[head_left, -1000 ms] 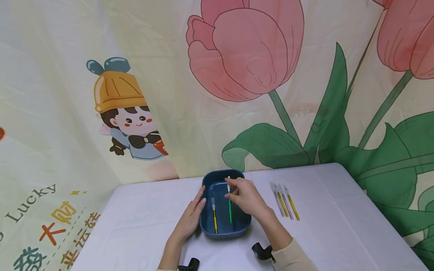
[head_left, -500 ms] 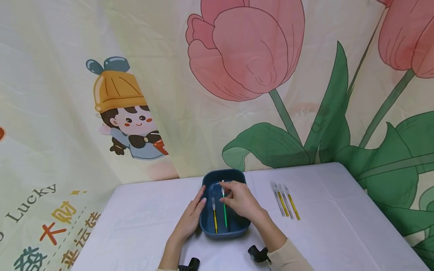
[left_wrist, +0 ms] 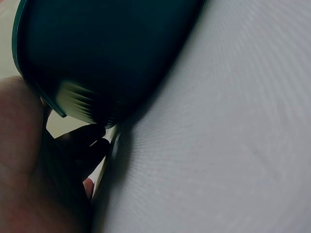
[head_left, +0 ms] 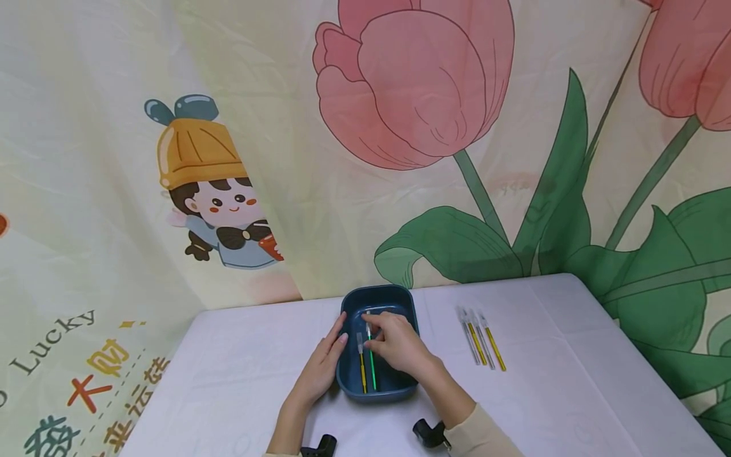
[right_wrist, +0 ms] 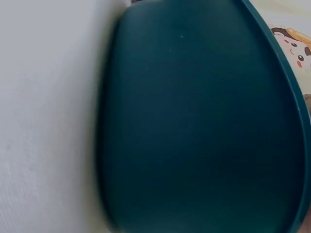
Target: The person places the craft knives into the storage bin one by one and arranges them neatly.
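Green pen [head_left: 373, 369] slides left, pinched by the right hand [head_left: 396, 343], seemingly aligning with the yellow pen [head_left: 362, 367]! Left hand [head_left: 322, 368], straight-fingered, braces the tray [head_left: 382, 398].

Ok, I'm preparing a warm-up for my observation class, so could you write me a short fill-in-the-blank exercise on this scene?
1. The colour of the held stick, in the right hand, is ____.
2. The colour of the unheld stick inside the tray is ____.
3. The number of loose sticks on the table beside the tray is ____.

Missing words: green; yellow; four.
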